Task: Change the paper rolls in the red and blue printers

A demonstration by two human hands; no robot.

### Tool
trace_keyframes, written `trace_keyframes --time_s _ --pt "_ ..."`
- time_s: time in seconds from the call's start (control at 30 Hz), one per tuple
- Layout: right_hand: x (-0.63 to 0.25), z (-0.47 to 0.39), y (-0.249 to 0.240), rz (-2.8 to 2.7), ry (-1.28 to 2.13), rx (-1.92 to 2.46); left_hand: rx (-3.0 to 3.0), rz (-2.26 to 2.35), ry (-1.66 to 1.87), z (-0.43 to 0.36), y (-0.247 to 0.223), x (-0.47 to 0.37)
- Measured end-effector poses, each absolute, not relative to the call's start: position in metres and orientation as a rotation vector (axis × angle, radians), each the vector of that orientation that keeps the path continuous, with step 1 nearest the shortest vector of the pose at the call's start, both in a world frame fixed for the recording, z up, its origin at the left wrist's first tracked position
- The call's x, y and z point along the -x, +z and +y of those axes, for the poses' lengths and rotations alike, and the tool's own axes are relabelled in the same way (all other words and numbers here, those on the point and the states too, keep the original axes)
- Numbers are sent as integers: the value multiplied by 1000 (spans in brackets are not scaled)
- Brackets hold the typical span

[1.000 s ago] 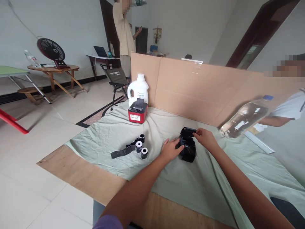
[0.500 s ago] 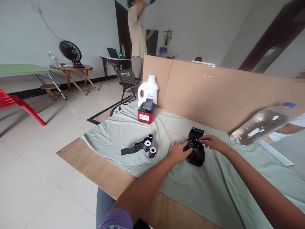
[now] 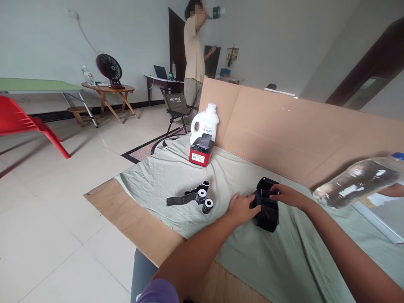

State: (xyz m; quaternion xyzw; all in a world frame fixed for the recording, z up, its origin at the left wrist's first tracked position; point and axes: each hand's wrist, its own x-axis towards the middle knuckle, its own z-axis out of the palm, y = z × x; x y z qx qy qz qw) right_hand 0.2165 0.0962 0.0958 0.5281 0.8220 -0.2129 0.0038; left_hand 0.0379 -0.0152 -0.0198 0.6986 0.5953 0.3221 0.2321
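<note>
Fingers of the left hand [image 3: 242, 208] spread wide against the left side of a black device [image 3: 269, 215], lid [image 3: 267, 184] raised on its far side, w/ fingers of the right hand [image 3: 286, 196] half curled at its right edge nr. the hinge; whether those tips pinch anything, can't tell. Device sits on a rumpled green cloth [image 3: 240, 248], right of three small dark rolls [image 3: 200, 199]. Poss. trouble: a hard tug w/ too little left-hand pressure could skid it; bunched cloth could send rolls wandering; sideways force could strain the hinge; a dropped lid could nip fingertips.
</note>
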Motion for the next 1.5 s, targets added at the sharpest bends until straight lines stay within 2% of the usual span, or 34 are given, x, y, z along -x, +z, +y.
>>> trace_keyframes --time_s 0.2,0.3,0.4,0.5,0.67,0.9,1.13,1.5 --pt "-170 83 130 2500 -1800 -1724 -1943 1629 863 -12 -21 -39" --pt "-116 76 123 2430 -2147 -1619 -1917 1632 855 -12 -22 -39" --pt "-60 68 102 2454 -2324 -1407 -1951 1603 840 -12 -22 -37" --pt "-13 60 77 2639 -2270 -1298 -2021 1564 810 -14 -23 -34" --pt "40 53 36 2811 -2113 -1429 -1872 1565 782 -12 -28 -33" --pt "36 62 3 3242 -1275 -1332 -1914 1525 743 0 -32 -37" --pt "25 67 -2 3090 -1623 -1359 -1909 1485 740 -2 -33 -37" --pt "13 64 -7 3054 -1375 -1295 -1975 1518 741 -2 -35 -40"
